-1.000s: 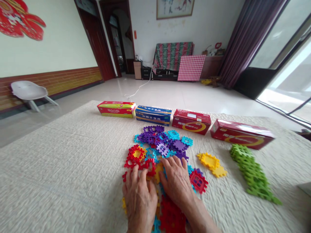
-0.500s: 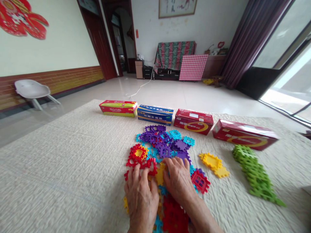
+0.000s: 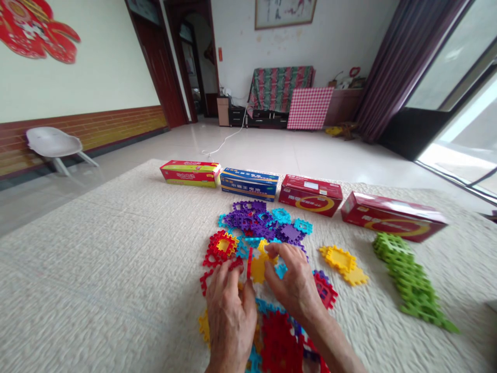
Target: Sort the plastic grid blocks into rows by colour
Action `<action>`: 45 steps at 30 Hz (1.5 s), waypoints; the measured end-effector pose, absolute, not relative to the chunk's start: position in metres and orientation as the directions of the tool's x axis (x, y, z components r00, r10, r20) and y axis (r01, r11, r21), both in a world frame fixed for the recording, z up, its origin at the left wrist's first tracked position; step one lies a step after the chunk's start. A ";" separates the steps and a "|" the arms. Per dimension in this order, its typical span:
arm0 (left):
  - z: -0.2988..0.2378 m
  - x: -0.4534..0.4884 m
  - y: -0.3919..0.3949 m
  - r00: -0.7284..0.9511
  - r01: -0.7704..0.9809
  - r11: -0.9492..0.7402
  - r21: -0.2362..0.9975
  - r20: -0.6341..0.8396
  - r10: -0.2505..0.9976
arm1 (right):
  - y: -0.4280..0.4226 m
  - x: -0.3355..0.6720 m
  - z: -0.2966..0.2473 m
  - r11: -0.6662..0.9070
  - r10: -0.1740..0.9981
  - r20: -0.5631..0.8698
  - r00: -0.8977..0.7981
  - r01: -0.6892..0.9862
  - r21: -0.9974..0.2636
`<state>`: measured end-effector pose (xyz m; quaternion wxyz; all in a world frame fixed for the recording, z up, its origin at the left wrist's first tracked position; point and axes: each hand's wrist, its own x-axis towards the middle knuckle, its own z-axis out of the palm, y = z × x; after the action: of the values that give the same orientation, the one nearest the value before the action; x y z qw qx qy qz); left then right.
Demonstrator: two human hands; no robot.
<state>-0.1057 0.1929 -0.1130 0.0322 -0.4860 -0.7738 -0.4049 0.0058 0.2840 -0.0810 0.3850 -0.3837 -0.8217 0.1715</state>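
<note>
Plastic interlocking tiles in several colours lie in a loose pile before me. My left hand (image 3: 232, 311) is closed at the pile's left side, with a red tile (image 3: 249, 263) standing edge-on by its thumb and fingertips. Between thumb and fingers, my right hand (image 3: 293, 277) grips yellow tiles (image 3: 258, 268) just right of that red one. Purple tiles (image 3: 252, 220) and light-blue tiles (image 3: 280, 215) make up the far part of the pile. More red tiles (image 3: 281, 342) lie below my hands, partly covered by the right forearm.
Four boxes stand in a row beyond the pile: a red-and-yellow box (image 3: 190, 173), a blue box (image 3: 248, 185) and two dark red ones (image 3: 309, 195). Right of the pile lie separate yellow tiles (image 3: 344, 264) and a row of green tiles (image 3: 413, 282) on the textured mat (image 3: 116, 259).
My right hand has lifted and moved slightly right, tilting the yellow tiles into view. The red tile by my left hand has turned edge-on.
</note>
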 end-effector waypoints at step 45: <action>-0.081 -0.095 0.196 -0.558 -0.639 -0.037 0.769 -0.430 0.710 | 0.280 -0.002 -0.084 0.066 0.841 0.054 -0.538 0.003 -0.998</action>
<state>-0.0947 0.1959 -0.0814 -0.4689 -0.0349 -0.5116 -0.7191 -0.0021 0.2796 -0.0836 0.3499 -0.3294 -0.6409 0.5986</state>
